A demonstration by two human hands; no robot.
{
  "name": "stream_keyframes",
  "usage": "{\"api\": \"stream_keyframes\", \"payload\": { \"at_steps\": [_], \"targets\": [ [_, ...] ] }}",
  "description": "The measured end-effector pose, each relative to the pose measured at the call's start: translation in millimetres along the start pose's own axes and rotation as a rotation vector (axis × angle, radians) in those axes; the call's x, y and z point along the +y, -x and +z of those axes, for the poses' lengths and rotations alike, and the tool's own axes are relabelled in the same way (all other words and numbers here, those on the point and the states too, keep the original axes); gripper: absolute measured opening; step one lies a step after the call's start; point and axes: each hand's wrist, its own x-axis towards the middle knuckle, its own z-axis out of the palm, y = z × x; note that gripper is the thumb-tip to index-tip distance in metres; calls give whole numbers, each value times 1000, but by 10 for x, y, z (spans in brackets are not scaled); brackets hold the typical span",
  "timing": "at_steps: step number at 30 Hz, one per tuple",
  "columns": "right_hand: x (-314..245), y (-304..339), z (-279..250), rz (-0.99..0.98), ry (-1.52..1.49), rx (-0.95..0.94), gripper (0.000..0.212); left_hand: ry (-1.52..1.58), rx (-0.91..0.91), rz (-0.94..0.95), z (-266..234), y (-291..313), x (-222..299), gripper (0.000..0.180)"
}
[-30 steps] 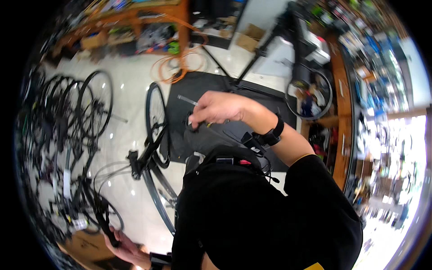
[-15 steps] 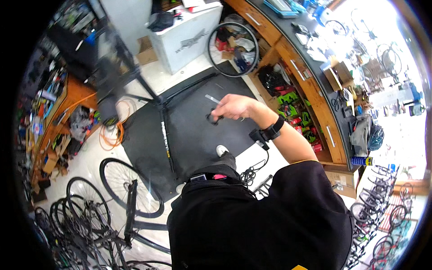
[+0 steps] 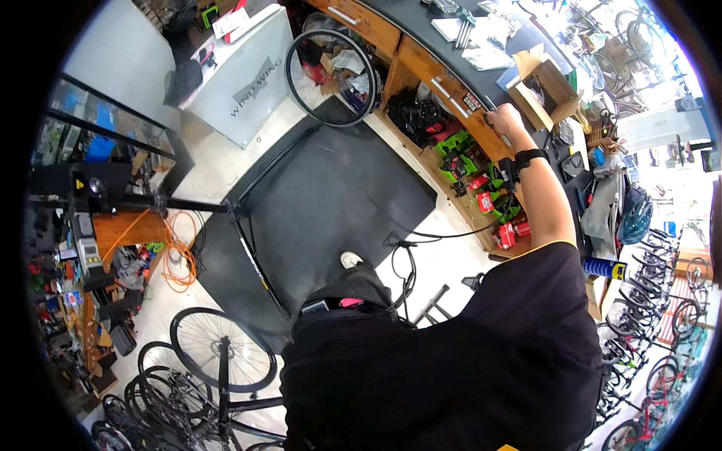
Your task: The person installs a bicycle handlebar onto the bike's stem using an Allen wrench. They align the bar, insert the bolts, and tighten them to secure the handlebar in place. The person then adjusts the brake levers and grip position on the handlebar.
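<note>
Hand (image 3: pixel 507 120), right: at counter (image 3: pixel 417 27) edge, near open carton (image 3: pixel 560 79) | Arm (image 3: pixel 547 195): extended, presumably because counter lies sideways | Grip: cannot tell | Left hand: out of view

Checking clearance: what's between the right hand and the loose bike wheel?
Head view: wooden drawer front with silver handle nearer the right hand, then open wooden shelving nearer the bike wheel.
</note>
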Motion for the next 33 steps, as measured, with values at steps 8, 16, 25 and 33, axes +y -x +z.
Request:
{"api": "stream_keyframes", "payload": {
  "at_steps": [8, 16, 25, 33],
  "targets": [
    [167, -484, -123, 73, 89, 102, 37, -29, 1, 21, -158, 69, 115, 17],
    [332, -650, 100, 167, 87, 248, 20, 311, 265, -340, -514, 69, 134, 29],
    [508, -660, 196, 129, 68, 289, 37, 145, 146, -216, -568, 197, 175, 35],
    [445, -505, 147, 59, 155, 348, 57, 249, 11, -164, -577, -18, 65, 13]
  ]
}}
